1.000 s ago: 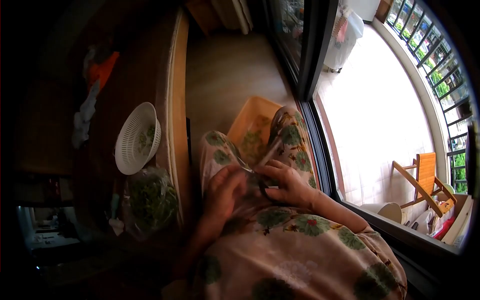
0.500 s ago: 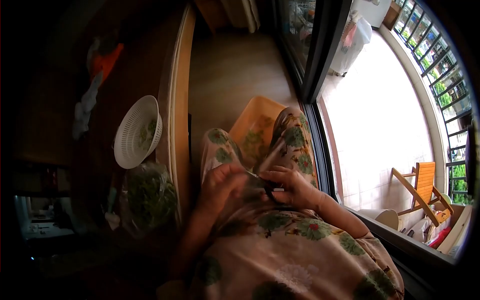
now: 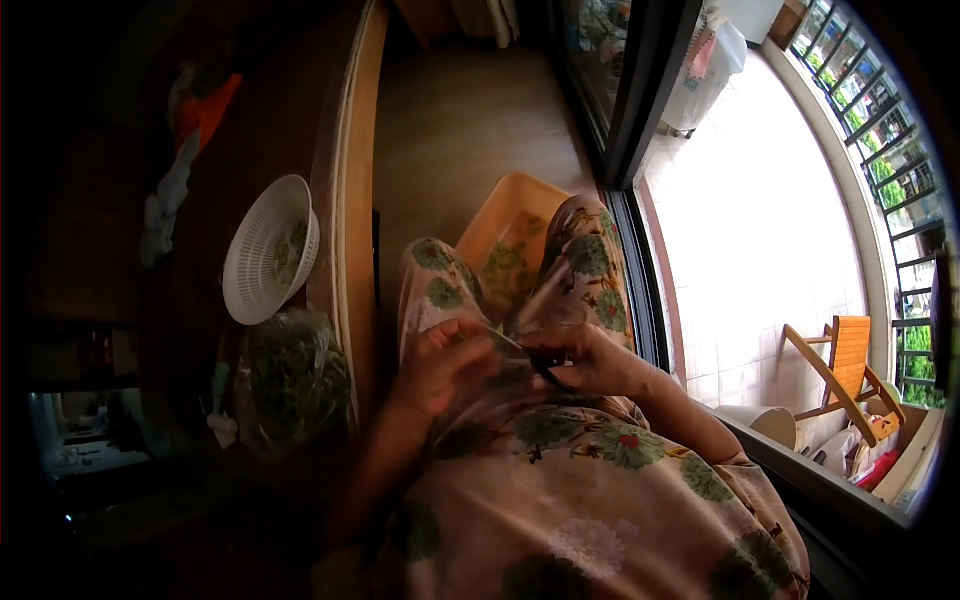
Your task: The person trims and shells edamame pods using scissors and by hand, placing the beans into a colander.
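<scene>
Above my lap, my left hand (image 3: 447, 368) is partly blurred, its fingers bent near one end of a thin pale stem (image 3: 508, 338). Close by on the right, my right hand (image 3: 588, 360) has its fingers wrapped round a dark object (image 3: 543, 368), too small and shaded to name. The stem runs between the two hands. Beyond them, an orange bin (image 3: 512, 200) stands between my knees with green leafy pieces in it. To the left lie a white colander (image 3: 262, 250) with some greens inside and a clear plastic bag (image 3: 298, 385) full of greens.
The colander and bag rest on a dark table with a light wooden edge (image 3: 357, 180). An orange cloth or bag (image 3: 208, 108) lies at its far side. On the right are a black door frame (image 3: 640, 110), a folding wooden chair (image 3: 850, 365) and a railing (image 3: 880, 150).
My hands stay close together over my lap, with the left fingers shifting and blurred. The whole view has shifted slightly; the colander, bag and bin appear a little higher.
</scene>
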The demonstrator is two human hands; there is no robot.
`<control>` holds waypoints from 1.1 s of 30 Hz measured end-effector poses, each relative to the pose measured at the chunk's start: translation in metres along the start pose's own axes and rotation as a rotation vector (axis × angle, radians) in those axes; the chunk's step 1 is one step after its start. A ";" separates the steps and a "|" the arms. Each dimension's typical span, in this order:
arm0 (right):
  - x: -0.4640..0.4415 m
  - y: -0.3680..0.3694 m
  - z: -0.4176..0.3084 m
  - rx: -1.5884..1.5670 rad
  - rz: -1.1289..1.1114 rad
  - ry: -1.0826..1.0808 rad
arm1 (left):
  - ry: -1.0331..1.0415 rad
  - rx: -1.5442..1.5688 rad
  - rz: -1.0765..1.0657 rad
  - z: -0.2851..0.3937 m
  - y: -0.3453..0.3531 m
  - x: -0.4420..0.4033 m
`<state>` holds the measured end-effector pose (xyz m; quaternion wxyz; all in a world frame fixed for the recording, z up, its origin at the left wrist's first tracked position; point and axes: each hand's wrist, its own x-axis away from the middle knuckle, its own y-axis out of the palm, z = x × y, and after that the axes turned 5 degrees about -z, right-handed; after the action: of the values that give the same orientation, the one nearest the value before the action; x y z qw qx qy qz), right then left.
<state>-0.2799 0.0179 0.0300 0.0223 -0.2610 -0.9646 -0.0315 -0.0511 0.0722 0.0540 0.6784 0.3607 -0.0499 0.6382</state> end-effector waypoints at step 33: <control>0.000 -0.037 0.012 0.798 0.480 0.460 | 0.107 0.115 0.121 -0.020 0.013 -0.005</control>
<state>-0.2988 -0.0134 0.0159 0.3381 -0.4326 -0.7845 0.2883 -0.0710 0.0784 0.0423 0.6182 0.3608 0.0015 0.6983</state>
